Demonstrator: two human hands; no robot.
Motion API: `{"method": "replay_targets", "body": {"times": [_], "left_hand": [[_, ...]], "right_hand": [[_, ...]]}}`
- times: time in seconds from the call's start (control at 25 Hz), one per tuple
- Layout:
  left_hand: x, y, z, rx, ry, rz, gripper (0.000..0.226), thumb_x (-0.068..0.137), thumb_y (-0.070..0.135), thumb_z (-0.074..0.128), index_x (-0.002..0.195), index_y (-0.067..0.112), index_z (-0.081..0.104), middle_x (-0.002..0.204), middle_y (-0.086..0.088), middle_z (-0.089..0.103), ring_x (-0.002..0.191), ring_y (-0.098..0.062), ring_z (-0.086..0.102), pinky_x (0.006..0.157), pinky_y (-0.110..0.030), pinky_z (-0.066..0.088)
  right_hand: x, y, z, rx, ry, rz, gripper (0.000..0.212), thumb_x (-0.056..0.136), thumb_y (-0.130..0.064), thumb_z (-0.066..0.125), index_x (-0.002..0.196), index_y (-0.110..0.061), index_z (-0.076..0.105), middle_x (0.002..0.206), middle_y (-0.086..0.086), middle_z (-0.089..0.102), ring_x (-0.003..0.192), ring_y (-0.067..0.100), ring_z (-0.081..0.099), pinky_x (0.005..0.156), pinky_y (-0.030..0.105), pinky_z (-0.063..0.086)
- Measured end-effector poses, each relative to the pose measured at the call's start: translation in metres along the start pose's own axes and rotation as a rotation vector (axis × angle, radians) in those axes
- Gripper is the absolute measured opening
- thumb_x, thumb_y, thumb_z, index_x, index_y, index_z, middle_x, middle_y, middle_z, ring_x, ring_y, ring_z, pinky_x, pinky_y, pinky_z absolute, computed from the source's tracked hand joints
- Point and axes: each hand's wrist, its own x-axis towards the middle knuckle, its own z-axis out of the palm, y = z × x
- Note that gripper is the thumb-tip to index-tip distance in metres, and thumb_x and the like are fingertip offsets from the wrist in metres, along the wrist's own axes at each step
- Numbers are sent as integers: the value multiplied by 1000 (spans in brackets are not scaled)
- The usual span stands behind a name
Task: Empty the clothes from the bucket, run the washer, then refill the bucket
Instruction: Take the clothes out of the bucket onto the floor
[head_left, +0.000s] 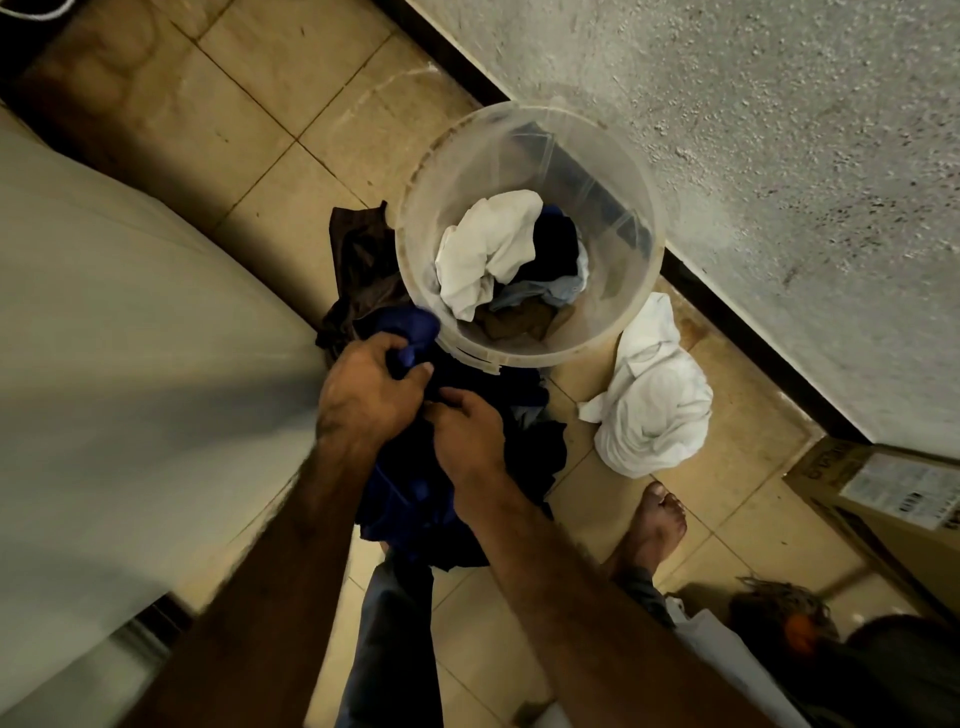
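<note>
A translucent plastic bucket (618, 171) stands on the tiled floor by the wall. Inside it lie a white garment (488, 249), dark and pale blue cloth, and something brown at the bottom. Just in front of the bucket, my left hand (369, 384) grips a bunched dark blue garment (415, 493), fingers curled round a fold. My right hand (467, 431) pinches the same dark cloth close beside it. A dark brown garment (358, 260) lies on the floor left of the bucket. A white garment (654, 395) sits crumpled on the floor to the right.
The washer's pale side (119, 332) fills the left. A rough plaster wall (779, 156) with a dark skirting runs diagonally behind the bucket. A cardboard box (883, 499) stands at the right. My bare foot (654, 525) is on the tiles, and dark clutter lies at the bottom right.
</note>
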Motion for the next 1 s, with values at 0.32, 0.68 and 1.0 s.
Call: {"method": "replay_targets", "body": {"times": [0.32, 0.68, 1.0], "left_hand": [[28, 10, 9, 161, -22, 13, 58, 74, 69, 53, 120, 35, 63, 122, 0, 69, 111, -28, 65, 98, -48, 52], [61, 45, 64, 52, 54, 419, 25, 90, 29, 65, 112, 17, 69, 114, -3, 65, 106, -23, 61, 91, -39, 52], [163, 60, 121, 338, -66, 261, 62, 89, 38, 65, 144, 22, 43, 154, -11, 29, 131, -36, 42, 104, -49, 45]], "right_hand": [[13, -20, 7, -552, -357, -209, 31, 105, -8, 42, 124, 5, 63, 127, 24, 65, 120, 40, 59, 98, 40, 44], [96, -43, -92, -1016, 359, -854, 20, 88, -25, 63, 102, -13, 70, 100, 7, 69, 92, 30, 64, 78, 40, 51], [157, -46, -98, -1091, 294, -943, 15, 90, -24, 62, 99, -15, 70, 98, 5, 67, 91, 24, 61, 79, 40, 51]]}}
